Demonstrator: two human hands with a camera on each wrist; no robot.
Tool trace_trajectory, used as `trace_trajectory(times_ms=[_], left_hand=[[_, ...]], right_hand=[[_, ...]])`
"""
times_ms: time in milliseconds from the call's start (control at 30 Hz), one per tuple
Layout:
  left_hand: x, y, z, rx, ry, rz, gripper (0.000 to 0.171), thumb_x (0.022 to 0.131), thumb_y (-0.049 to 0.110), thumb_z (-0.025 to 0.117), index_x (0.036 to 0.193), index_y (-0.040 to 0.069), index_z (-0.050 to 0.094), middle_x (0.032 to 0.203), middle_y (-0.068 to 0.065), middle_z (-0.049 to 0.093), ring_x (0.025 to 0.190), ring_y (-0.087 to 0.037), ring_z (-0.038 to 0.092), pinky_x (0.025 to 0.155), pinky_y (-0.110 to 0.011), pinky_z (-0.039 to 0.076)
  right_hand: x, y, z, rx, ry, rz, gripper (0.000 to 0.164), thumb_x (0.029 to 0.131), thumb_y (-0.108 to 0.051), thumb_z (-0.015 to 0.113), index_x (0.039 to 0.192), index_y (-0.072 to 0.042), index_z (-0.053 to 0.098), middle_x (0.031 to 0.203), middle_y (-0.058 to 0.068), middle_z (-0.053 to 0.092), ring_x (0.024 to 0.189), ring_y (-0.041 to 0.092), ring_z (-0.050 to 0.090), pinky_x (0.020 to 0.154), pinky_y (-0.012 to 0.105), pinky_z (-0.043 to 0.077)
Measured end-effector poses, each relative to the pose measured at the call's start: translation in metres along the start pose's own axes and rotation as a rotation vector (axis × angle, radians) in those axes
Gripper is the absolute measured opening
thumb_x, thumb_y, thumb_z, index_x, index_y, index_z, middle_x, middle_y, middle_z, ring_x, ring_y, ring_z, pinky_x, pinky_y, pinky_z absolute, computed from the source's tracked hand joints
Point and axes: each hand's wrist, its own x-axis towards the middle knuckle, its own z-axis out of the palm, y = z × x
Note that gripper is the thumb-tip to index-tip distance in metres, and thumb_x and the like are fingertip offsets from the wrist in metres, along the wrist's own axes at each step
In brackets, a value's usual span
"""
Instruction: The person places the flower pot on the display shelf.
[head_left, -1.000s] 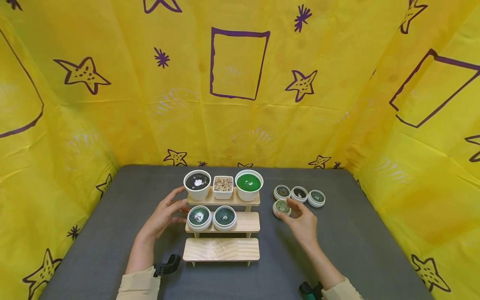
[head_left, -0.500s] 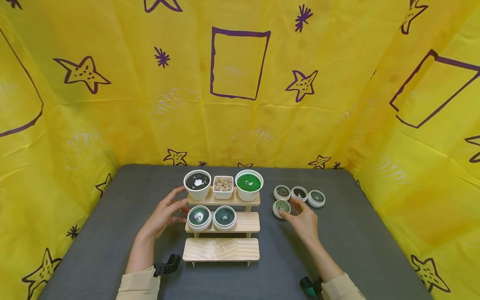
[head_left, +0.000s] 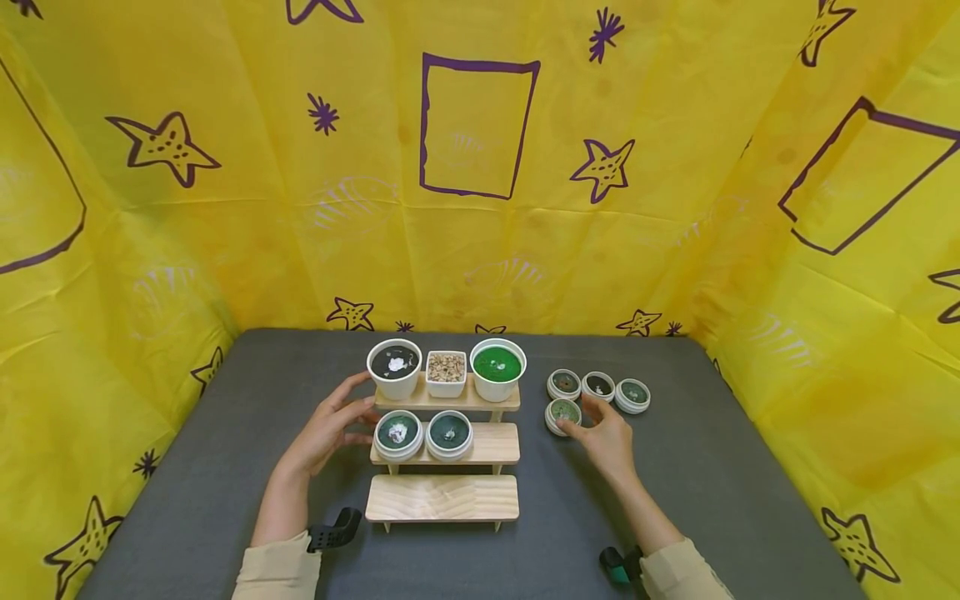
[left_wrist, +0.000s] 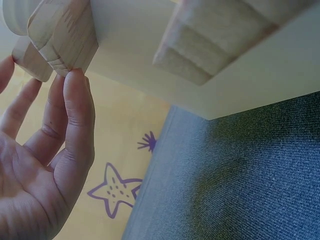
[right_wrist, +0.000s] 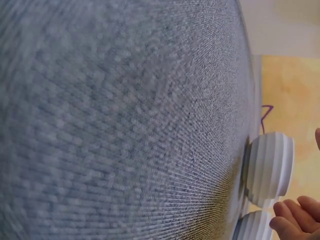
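In the head view a three-step wooden stand point(head_left: 442, 498) holds several filled containers. My left hand point(head_left: 322, 429) is at its left side, and in the left wrist view its extended fingertips touch the end of a wooden shelf point(left_wrist: 70, 40). My right hand point(head_left: 609, 446) is beside a small white pot point(head_left: 563, 412) with mottled light green filling, standing on the table. The thumb overlaps the pot's right rim, with the index finger apart from it. The right wrist view has a ribbed white pot point(right_wrist: 270, 165) upright, with my fingers point(right_wrist: 295, 217) below and right of it.
Three more small pots point(head_left: 597, 387) stand behind the green one. On the top shelf are a black-filled cup point(head_left: 395, 367), a square dish of grains point(head_left: 446, 371) and a green-filled cup point(head_left: 498, 368). Two dark green pots point(head_left: 450, 435) occupy the middle shelf. Yellow cloth point(head_left: 480, 250) surrounds the grey table.
My right fingers have loosened from around the light green pot and shifted slightly to the right. The pot stays in place. My left hand and the stand have not moved.
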Motion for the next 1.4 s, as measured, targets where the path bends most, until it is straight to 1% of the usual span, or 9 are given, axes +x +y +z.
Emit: trace_trajectory(times_ms=[300, 600, 700, 833, 933, 1167, 1400], left_hand=[[0.001, 0.0, 0.0, 0.0, -0.008, 0.015, 0.06, 0.102, 0.029, 0.051, 0.153, 0.012, 0.024, 0.088, 0.003, 0.066, 0.091, -0.014, 0.063, 0.078, -0.036, 0.058], [0.002, -0.001, 0.0, 0.006, -0.005, 0.009, 0.059, 0.102, 0.028, 0.051, 0.153, 0.012, 0.025, 0.088, 0.003, 0.066, 0.091, -0.014, 0.062, 0.077, -0.036, 0.058], [0.002, -0.001, 0.0, 0.008, -0.004, 0.008, 0.06, 0.102, 0.029, 0.051, 0.153, 0.012, 0.025, 0.088, 0.003, 0.066, 0.091, -0.014, 0.062, 0.077, -0.036, 0.058], [0.001, -0.001, 0.0, 0.007, -0.002, 0.007, 0.06, 0.102, 0.028, 0.051, 0.153, 0.012, 0.024, 0.088, 0.004, 0.066, 0.09, -0.013, 0.062, 0.077, -0.035, 0.058], [0.001, -0.001, -0.001, 0.007, -0.003, 0.01, 0.06, 0.102, 0.028, 0.051, 0.153, 0.012, 0.024, 0.088, 0.005, 0.066, 0.09, -0.013, 0.062, 0.077, -0.035, 0.058], [0.0, -0.002, -0.001, 0.01, -0.004, 0.013, 0.059, 0.102, 0.028, 0.051, 0.153, 0.012, 0.024, 0.088, 0.004, 0.066, 0.09, -0.013, 0.062, 0.077, -0.035, 0.058], [0.0, -0.001, 0.0, 0.013, 0.0, 0.004, 0.059, 0.102, 0.028, 0.051, 0.153, 0.012, 0.025, 0.089, 0.003, 0.066, 0.091, -0.014, 0.062, 0.078, -0.035, 0.058]], right_hand=[[-0.001, 0.0, 0.003, -0.065, 0.001, 0.013, 0.065, 0.073, -0.029, 0.086, 0.127, -0.002, 0.062, 0.122, 0.019, 0.07, 0.114, 0.033, 0.066, 0.096, 0.047, 0.051], [0.0, 0.003, 0.005, -0.066, -0.015, 0.019, 0.065, 0.073, -0.03, 0.086, 0.127, -0.002, 0.062, 0.121, 0.02, 0.07, 0.115, 0.034, 0.066, 0.096, 0.048, 0.05], [0.0, 0.003, 0.005, -0.066, -0.019, 0.021, 0.063, 0.073, -0.029, 0.086, 0.126, -0.002, 0.063, 0.12, 0.02, 0.071, 0.112, 0.033, 0.067, 0.093, 0.046, 0.051], [0.002, 0.005, 0.007, -0.07, -0.017, 0.014, 0.059, 0.073, -0.029, 0.087, 0.122, -0.005, 0.066, 0.116, 0.019, 0.072, 0.107, 0.031, 0.068, 0.087, 0.04, 0.05], [0.003, 0.006, 0.009, -0.071, -0.013, 0.004, 0.056, 0.072, -0.028, 0.087, 0.12, -0.006, 0.067, 0.114, 0.017, 0.073, 0.106, 0.03, 0.069, 0.085, 0.038, 0.05], [0.004, 0.009, 0.01, -0.075, -0.01, -0.011, 0.053, 0.073, -0.025, 0.086, 0.119, -0.006, 0.068, 0.115, 0.018, 0.073, 0.108, 0.031, 0.069, 0.088, 0.04, 0.052], [0.004, 0.011, 0.011, -0.073, -0.008, -0.016, 0.051, 0.074, -0.022, 0.085, 0.118, -0.005, 0.068, 0.114, 0.018, 0.073, 0.107, 0.031, 0.07, 0.088, 0.042, 0.054]])
